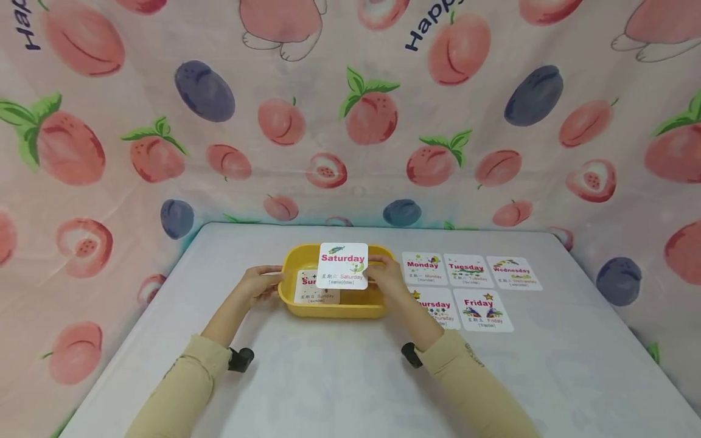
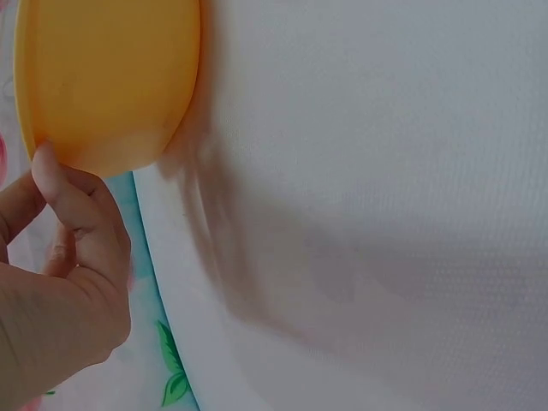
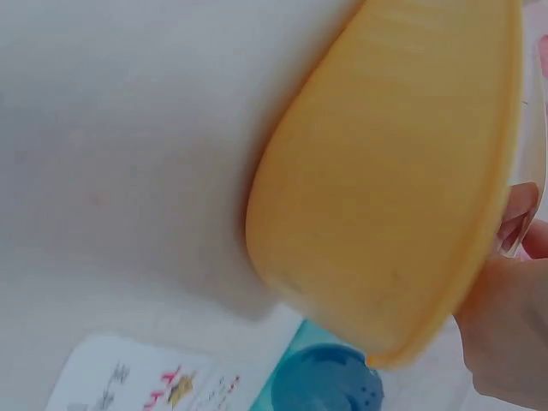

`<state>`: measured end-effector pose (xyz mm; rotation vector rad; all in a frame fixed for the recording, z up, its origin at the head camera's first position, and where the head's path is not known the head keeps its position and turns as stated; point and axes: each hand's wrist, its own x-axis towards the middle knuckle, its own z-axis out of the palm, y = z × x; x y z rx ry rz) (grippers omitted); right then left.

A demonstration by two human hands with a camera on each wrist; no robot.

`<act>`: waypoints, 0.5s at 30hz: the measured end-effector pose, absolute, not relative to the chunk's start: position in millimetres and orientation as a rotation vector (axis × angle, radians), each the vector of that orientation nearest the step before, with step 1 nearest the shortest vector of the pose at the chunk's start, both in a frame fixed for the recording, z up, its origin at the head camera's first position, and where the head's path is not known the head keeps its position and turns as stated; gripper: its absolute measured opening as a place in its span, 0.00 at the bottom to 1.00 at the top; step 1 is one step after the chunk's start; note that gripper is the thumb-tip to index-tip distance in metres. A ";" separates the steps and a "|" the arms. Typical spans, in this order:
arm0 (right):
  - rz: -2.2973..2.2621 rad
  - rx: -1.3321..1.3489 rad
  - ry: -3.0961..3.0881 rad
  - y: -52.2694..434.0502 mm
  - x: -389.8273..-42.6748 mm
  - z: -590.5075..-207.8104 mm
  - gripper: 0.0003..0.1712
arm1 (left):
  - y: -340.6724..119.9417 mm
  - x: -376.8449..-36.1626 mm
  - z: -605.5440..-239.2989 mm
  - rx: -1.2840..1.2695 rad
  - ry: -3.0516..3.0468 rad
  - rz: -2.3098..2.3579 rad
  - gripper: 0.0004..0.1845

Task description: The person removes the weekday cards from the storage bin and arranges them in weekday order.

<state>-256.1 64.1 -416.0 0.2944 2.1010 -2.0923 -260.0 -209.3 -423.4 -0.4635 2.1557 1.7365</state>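
In the head view my right hand [image 1: 386, 277] pinches the right edge of the Saturday card [image 1: 343, 266], a white square card with red lettering, held above a yellow plastic tray [image 1: 336, 311]. Inside the tray, on its left side, lies the Sunday card [image 1: 317, 292], partly covered by the Saturday card. My left hand [image 1: 260, 285] grips the tray's left rim; in the left wrist view the thumb [image 2: 53, 175] presses against that rim. From the right wrist view, the tray's wall [image 3: 377, 188] hides most of the right hand [image 3: 509, 317].
Right of the tray, the Monday card [image 1: 421, 269], Tuesday card [image 1: 467, 271] and Wednesday card [image 1: 515, 273] form a row. Below them lie the Thursday card [image 1: 440, 307], partly behind the right arm, and the Friday card [image 1: 483, 311]. A fruit-patterned cloth [image 1: 328, 121] hangs behind the white table [image 1: 328, 377].
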 end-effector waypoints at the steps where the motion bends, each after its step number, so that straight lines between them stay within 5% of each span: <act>1: -2.089 0.300 2.102 67.5 -253.9 -414.7 0.24 | -209.5 -259.7 -423.7 -0.459 2.152 1.738 0.25; 15: -2.008 0.289 2.051 114.9 -219.2 -394.1 0.28 | -207.7 -259.5 -422.2 -0.475 2.150 1.745 0.25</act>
